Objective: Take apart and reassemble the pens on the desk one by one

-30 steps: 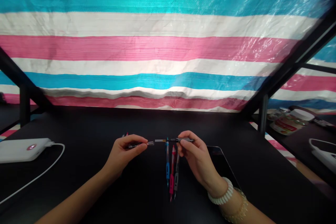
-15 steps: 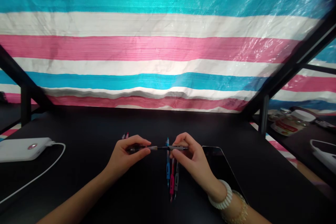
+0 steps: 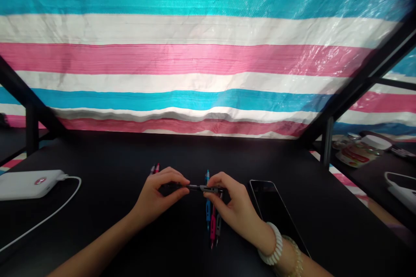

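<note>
Both hands pinch one dark pen (image 3: pixel 195 187) with a grey clip part, held level above the black table (image 3: pixel 107 156). My left hand (image 3: pixel 162 190) grips its left portion between thumb and fingers. At the other end, my right hand (image 3: pixel 232 201) holds the grey part. Beneath the right fingers lie a blue pen (image 3: pixel 208 210), a pink pen (image 3: pixel 212 227) and a grey pen (image 3: pixel 219 225), side by side. Behind my left hand, the ends of a few more pens (image 3: pixel 157 168) show, one of them red; the rest of them is hidden.
A black phone (image 3: pixel 276 207) lies right of my right hand, partly under the wrist. At the far left is a white power bank (image 3: pixel 26 185) with a white cable. A jar (image 3: pixel 360 151) stands beyond the black frame on the right. Striped sheeting rises behind the table.
My right hand has moved left with the grey part, closing the gap to the part in my left hand. The two parts now look joined or nearly so.
</note>
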{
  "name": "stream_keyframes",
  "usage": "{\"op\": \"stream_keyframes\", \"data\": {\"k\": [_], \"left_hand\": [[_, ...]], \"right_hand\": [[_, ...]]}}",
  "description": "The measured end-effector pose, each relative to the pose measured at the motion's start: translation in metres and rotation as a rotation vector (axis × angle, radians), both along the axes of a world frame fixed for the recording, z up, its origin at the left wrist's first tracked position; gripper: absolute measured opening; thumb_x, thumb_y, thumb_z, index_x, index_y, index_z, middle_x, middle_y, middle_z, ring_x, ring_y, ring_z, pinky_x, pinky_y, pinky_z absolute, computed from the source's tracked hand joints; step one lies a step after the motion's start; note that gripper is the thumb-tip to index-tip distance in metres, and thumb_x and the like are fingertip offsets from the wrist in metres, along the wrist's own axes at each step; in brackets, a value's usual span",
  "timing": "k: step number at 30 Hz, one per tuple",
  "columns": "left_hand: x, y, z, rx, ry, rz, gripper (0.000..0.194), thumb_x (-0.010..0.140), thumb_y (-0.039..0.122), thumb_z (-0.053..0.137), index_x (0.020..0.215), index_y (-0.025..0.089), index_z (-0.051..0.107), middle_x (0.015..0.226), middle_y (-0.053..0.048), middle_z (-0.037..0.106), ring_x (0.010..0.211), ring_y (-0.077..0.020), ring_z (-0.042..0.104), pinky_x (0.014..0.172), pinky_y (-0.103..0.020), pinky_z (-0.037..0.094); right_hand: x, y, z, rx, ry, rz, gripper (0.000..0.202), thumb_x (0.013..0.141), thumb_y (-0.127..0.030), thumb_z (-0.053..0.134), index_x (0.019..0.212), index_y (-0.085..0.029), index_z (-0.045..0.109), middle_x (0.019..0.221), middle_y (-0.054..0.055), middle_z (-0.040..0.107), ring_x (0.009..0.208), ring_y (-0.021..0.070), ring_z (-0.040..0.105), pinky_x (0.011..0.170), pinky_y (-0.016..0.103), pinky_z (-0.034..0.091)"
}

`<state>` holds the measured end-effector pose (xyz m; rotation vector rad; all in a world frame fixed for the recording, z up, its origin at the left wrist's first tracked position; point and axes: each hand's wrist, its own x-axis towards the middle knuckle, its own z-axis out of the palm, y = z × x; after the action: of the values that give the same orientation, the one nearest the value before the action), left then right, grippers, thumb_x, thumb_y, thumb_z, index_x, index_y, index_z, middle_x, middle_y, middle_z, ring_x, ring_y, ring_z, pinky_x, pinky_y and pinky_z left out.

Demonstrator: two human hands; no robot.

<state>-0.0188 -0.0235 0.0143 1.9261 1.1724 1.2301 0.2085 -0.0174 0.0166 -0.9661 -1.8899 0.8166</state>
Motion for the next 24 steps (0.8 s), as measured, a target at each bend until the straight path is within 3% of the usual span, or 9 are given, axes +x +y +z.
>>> {"op": "stream_keyframes", "data": {"k": [7, 10, 12, 15, 19, 24], "left_hand": [[0.0009, -0.0015, -0.0017, 0.058, 0.052, -0.037, 0.008, 0.080, 0.022, 0.075, 0.088, 0.021, 0.075, 0.086, -0.005, 0.071, 0.077, -0.0161, 0.067, 0.070, -0.026, 0.052], [0.0013, -0.0020, -0.0014, 0.063, 0.050, -0.017, 0.008, 0.080, 0.022, 0.075, 0.088, 0.021, 0.075, 0.085, -0.005, 0.071, 0.077, -0.0164, 0.067, 0.070, -0.026, 0.052], [0.0012, -0.0019, -0.0007, 0.058, 0.033, 0.007, 0.008, 0.080, 0.023, 0.075, 0.088, 0.021, 0.075, 0.085, -0.005, 0.071, 0.077, -0.0168, 0.066, 0.071, -0.027, 0.052], [0.0012, -0.0012, 0.0007, 0.038, 0.001, 0.048, 0.007, 0.080, 0.024, 0.075, 0.087, 0.022, 0.075, 0.084, -0.004, 0.071, 0.077, -0.0172, 0.067, 0.072, -0.027, 0.052], [0.0011, -0.0005, 0.0022, 0.009, -0.035, 0.088, 0.006, 0.079, 0.024, 0.075, 0.085, 0.022, 0.075, 0.083, -0.004, 0.072, 0.077, -0.0180, 0.067, 0.072, -0.027, 0.053], [-0.0007, 0.0003, 0.0002, -0.044, -0.085, 0.108, 0.007, 0.078, 0.027, 0.075, 0.083, 0.021, 0.075, 0.083, -0.004, 0.072, 0.078, -0.0183, 0.067, 0.073, -0.027, 0.052]], "right_hand": [[0.0021, 0.0021, 0.0001, -0.005, -0.118, -0.026, 0.027, 0.096, -0.038, 0.058, 0.077, -0.020, 0.064, 0.065, 0.000, 0.058, 0.058, 0.0140, 0.051, 0.057, 0.028, 0.037], [0.0016, -0.0004, 0.0039, -0.102, -0.068, 0.021, 0.014, 0.095, -0.033, 0.059, 0.100, -0.022, 0.065, 0.065, -0.004, 0.052, 0.056, 0.0127, 0.047, 0.055, 0.026, 0.035], [0.0007, -0.0023, 0.0048, -0.144, -0.001, 0.060, 0.028, 0.092, -0.026, 0.062, 0.118, -0.024, 0.056, 0.070, -0.005, 0.051, 0.057, 0.0124, 0.046, 0.056, 0.025, 0.037], [-0.0003, -0.0027, 0.0029, -0.158, 0.089, 0.090, 0.042, 0.088, -0.015, 0.059, 0.127, -0.027, 0.046, 0.087, -0.001, 0.055, 0.068, 0.0140, 0.053, 0.062, 0.026, 0.044], [0.0000, 0.0002, 0.0002, -0.151, 0.125, 0.039, 0.034, 0.091, -0.017, 0.056, 0.122, -0.027, 0.047, 0.099, 0.004, 0.061, 0.084, 0.0182, 0.061, 0.066, 0.028, 0.047], [0.0007, 0.0024, 0.0027, -0.167, 0.160, -0.023, 0.008, 0.097, -0.026, 0.053, 0.105, -0.025, 0.053, 0.097, 0.006, 0.068, 0.080, 0.0187, 0.065, 0.063, 0.029, 0.048]]}}
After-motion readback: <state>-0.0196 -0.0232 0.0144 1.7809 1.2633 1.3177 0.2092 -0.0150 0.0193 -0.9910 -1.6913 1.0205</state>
